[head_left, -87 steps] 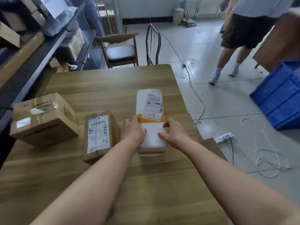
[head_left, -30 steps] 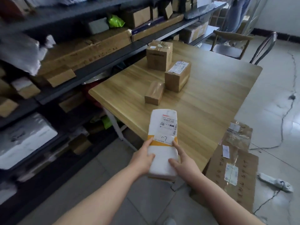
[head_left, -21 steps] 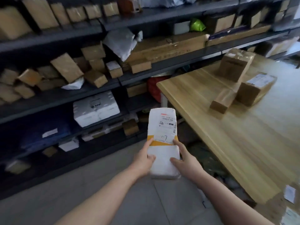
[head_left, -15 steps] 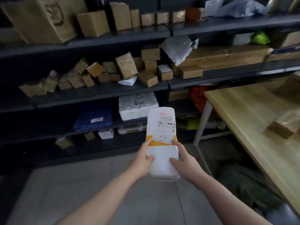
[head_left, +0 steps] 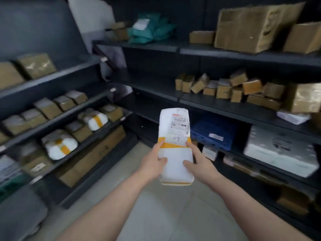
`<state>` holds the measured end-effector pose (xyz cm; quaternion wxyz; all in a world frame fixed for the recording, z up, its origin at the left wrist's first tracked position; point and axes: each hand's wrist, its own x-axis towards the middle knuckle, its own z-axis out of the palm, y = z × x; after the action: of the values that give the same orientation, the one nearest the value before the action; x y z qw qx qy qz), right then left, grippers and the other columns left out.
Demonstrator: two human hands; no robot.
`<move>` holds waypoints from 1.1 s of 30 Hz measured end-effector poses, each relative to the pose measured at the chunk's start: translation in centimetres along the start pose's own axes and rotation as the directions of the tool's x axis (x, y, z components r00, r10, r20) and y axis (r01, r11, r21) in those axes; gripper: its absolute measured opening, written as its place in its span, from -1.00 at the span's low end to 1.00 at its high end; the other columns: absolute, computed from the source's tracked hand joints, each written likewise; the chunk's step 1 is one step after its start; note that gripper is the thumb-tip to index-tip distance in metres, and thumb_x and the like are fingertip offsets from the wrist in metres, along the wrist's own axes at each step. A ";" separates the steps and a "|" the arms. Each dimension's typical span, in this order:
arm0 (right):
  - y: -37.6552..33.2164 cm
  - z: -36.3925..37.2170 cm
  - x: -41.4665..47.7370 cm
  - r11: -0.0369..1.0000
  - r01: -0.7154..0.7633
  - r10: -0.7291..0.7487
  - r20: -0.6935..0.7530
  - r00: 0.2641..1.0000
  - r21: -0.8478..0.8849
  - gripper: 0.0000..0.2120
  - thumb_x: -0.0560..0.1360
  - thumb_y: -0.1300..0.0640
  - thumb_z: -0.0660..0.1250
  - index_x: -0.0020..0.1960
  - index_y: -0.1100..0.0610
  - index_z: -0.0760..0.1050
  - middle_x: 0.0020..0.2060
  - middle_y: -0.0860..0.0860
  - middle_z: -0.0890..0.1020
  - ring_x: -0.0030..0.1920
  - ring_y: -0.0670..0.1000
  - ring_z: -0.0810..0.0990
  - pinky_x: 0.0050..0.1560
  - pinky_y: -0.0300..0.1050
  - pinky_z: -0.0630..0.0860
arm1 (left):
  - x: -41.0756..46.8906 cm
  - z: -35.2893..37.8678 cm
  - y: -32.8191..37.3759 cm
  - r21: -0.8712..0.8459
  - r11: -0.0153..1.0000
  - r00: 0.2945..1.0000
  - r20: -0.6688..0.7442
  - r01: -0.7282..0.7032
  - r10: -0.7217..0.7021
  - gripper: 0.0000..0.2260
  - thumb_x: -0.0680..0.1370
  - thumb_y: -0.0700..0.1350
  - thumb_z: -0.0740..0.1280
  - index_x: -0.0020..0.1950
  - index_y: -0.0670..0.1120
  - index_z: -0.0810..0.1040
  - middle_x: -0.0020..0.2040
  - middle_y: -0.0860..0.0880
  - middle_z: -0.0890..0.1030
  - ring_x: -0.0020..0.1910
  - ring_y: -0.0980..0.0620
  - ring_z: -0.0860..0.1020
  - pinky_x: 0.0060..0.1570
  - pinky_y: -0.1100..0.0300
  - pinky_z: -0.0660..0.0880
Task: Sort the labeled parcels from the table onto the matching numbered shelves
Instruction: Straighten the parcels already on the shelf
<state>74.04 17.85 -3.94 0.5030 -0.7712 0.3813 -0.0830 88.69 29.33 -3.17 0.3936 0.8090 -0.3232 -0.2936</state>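
- Gripping parcel marked 1-7 by its sides: left hand at 9 o'clock, right hand at 3.
- Facing shelves of boxes, 10 to 2 o'clock.

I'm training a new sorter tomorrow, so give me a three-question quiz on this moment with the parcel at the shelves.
1. True or false: only the left hand holds the white parcel.
2. The handwritten code on its label reads: A) 1-7 B) 9-1 C) 3-2
3. Fill in: two similar orange-banded parcels lie on the shelves to the person's ____.
Key: 1 false, the right hand grips it too; 2 A; 3 left.
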 end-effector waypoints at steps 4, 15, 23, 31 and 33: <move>-5.2 3.7 4.8 0.992 0.121 -0.117 0.128 0.985 -0.020 -0.34 0.52 0.03 0.26 0.45 -0.39 0.03 0.18 -0.14 0.48 0.09 -0.02 0.54 0.12 -0.05 0.49 | 0.7 -6.2 -1.7 -0.013 0.998 0.983 -0.177 0.055 -0.056 -0.42 0.59 -0.13 0.23 0.53 0.27 0.13 0.18 0.05 0.52 0.10 0.05 0.52 0.19 0.04 0.49; -15.2 9.0 20.5 0.948 0.306 -0.262 0.332 0.906 -0.085 -0.33 0.53 0.00 0.25 0.47 -0.36 -0.03 0.22 -0.10 0.47 0.01 -0.07 0.54 0.00 -0.07 0.52 | 10.9 -16.6 -3.7 -0.152 0.978 0.904 -0.384 0.141 -0.190 -0.41 0.60 -0.12 0.23 0.53 0.28 0.09 0.39 0.02 0.41 0.18 0.02 0.48 0.17 -0.01 0.52; -20.3 11.3 32.2 0.937 0.332 -0.246 0.467 0.849 -0.109 -0.32 0.49 0.01 0.25 0.49 -0.31 0.01 0.23 -0.11 0.48 0.04 -0.04 0.56 0.10 -0.01 0.53 | 20.0 -22.1 -4.7 -0.215 0.946 0.853 -0.418 0.241 -0.312 -0.42 0.60 -0.14 0.22 0.54 0.24 0.11 0.38 -0.01 0.42 0.11 0.04 0.50 0.06 0.11 0.54; -24.4 17.6 39.8 0.940 0.333 -0.248 0.527 0.813 -0.070 -0.32 0.49 0.04 0.25 0.49 -0.29 0.02 0.29 -0.08 0.45 0.10 -0.02 0.53 0.11 0.00 0.53 | 26.0 -28.7 -7.9 -0.188 0.931 0.824 -0.433 0.313 -0.365 -0.43 0.62 -0.13 0.21 0.56 0.20 0.08 0.43 -0.02 0.38 0.24 -0.02 0.44 0.20 0.05 0.48; -25.7 18.8 42.2 0.940 0.338 -0.263 0.523 0.811 -0.052 -0.32 0.50 0.05 0.25 0.50 -0.28 0.02 0.30 -0.07 0.44 0.12 -0.02 0.51 0.10 -0.01 0.53 | 28.1 -30.5 -8.8 -0.193 0.936 0.833 -0.428 0.294 -0.350 -0.43 0.63 -0.12 0.21 0.56 0.20 0.07 0.44 -0.01 0.37 0.22 0.00 0.44 0.13 0.08 0.49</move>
<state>125.97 8.09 -2.18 0.5095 -0.8500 0.1128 0.0722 130.92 25.99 -0.81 0.4504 0.8729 -0.0628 -0.1766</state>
